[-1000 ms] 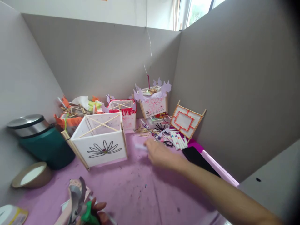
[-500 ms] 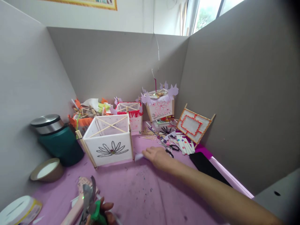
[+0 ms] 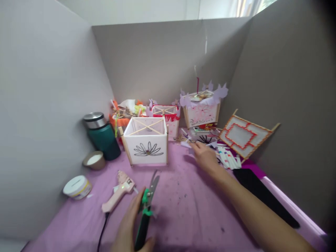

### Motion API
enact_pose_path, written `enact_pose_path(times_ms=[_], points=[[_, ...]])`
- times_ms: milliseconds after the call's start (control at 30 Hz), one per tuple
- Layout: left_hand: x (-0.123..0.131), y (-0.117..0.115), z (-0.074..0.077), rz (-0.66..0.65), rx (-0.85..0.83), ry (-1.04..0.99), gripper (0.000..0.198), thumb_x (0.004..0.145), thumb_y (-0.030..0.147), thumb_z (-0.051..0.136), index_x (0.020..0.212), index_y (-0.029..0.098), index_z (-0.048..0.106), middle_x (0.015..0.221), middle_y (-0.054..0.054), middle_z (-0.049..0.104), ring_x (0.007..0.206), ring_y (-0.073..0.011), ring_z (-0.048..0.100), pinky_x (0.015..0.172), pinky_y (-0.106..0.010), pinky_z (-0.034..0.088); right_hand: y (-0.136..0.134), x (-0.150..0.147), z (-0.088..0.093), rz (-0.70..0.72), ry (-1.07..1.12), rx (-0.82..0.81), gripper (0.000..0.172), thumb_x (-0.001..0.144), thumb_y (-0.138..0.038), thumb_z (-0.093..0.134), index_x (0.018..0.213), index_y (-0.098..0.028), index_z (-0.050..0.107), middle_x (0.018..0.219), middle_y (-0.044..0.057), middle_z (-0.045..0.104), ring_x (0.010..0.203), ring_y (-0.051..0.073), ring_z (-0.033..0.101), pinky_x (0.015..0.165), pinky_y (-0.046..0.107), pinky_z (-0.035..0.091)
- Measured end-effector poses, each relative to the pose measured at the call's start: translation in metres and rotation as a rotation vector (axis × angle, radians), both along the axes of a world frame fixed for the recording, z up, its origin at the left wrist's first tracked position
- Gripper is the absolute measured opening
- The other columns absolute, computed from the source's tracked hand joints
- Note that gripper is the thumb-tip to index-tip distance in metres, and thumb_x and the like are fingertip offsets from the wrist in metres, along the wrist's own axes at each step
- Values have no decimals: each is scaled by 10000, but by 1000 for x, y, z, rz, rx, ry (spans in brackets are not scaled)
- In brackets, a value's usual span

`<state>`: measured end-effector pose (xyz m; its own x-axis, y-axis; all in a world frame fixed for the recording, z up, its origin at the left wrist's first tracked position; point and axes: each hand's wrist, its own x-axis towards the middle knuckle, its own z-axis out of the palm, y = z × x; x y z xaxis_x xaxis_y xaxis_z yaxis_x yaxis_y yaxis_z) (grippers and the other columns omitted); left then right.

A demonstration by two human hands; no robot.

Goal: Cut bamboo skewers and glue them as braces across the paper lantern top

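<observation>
My left hand (image 3: 128, 224) is wrapped around green-handled pruning shears (image 3: 145, 213), low in the front of the view. The metal blades point up and away from me. My right hand (image 3: 204, 157) reaches to the back of the table, its fingers together on a pale lilac paper scrap (image 3: 186, 144). Thin wooden sticks (image 3: 181, 138) lie just beyond those fingertips. Between and beyond my hands stands a white box-shaped lantern (image 3: 148, 150) with wooden corner posts and a black flower outline.
A pink glue gun (image 3: 119, 196), a white tub (image 3: 78, 187), a brown bowl (image 3: 93, 160) and a green tumbler (image 3: 103, 140) line the left. White markers (image 3: 229, 157), a framed panel (image 3: 243, 136) and a black slab (image 3: 262, 196) lie right. Grey partitions (image 3: 168, 63) enclose the table.
My right hand has moved away from beside the white lantern to the scraps at the back. My left hand has risen with the shears, away from the glue gun. The view has shifted.
</observation>
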<state>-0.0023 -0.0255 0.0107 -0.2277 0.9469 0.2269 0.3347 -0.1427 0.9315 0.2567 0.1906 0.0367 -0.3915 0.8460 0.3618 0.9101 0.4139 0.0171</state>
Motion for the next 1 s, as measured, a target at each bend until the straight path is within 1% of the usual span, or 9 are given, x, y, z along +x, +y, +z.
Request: enact_pose_path(times_ms=[100,233,367,467,533,667,733,833,1000], points=[[1,-14,24,25,-31,238,856,622,234,714,1418,270,404,1482,-71,393,1363,-392,295,1110,-553,241,-17,8,-6,-9,150,133,361,911,-151,383,1219,-181,569,1087,107,613,981,237,562,784,320,405],[-10,-11,42,165,-16,400,828,682,287,687,1441,270,356,1491,-87,370,1367,-391,282,1099,-596,211,-47,18,-21,70,273,201,325,913,-200,392,1148,-188,616,1058,101,648,965,235,594,792,329,439],[-19,-11,50,184,-20,267,853,676,359,716,1442,297,346,1492,-84,365,1344,-388,325,1096,-571,233,-73,25,-34,103,377,157,316,903,-261,420,1133,-198,627,1040,101,668,918,243,628,764,341,466],[-15,-14,54,16,-62,-79,735,691,445,686,1373,282,464,1421,-90,467,1270,-392,428,1066,-540,318,-86,27,-29,68,570,-19,357,900,-335,427,1157,-172,612,1022,98,688,866,230,649,732,316,487],[-10,-12,52,-169,-118,-252,646,717,485,637,1318,274,530,1372,-81,519,1203,-380,496,1030,-515,384,-91,28,-19,31,640,-251,351,884,-345,437,1122,-168,624,950,74,707,775,209,655,648,282,491],[6,2,41,-368,-184,-225,738,656,474,694,1346,292,504,1363,-63,535,1208,-379,492,1031,-496,396,-80,30,5,116,325,-679,188,731,-255,636,903,-196,683,830,6,715,705,165,640,587,216,451],[20,13,40,-396,-224,-171,787,640,478,710,1368,289,476,1347,-78,548,1196,-380,499,1023,-508,395,-63,33,16,-121,196,-561,215,677,-235,700,879,-162,683,829,59,714,732,198,645,620,246,441],[45,31,44,-416,-299,-166,758,674,508,680,1359,253,481,1317,-101,562,1173,-364,516,1004,-507,401,-39,44,28,-364,218,-354,300,869,-260,504,1102,-99,605,1000,192,681,908,270,636,719,325,426],[93,85,56,-303,-288,-177,691,733,508,642,1339,216,484,1287,-105,582,1181,-329,513,995,-475,400,-57,66,17,-399,300,-221,270,898,-388,472,1017,-210,637,927,80,711,872,242,655,685,281,424]])
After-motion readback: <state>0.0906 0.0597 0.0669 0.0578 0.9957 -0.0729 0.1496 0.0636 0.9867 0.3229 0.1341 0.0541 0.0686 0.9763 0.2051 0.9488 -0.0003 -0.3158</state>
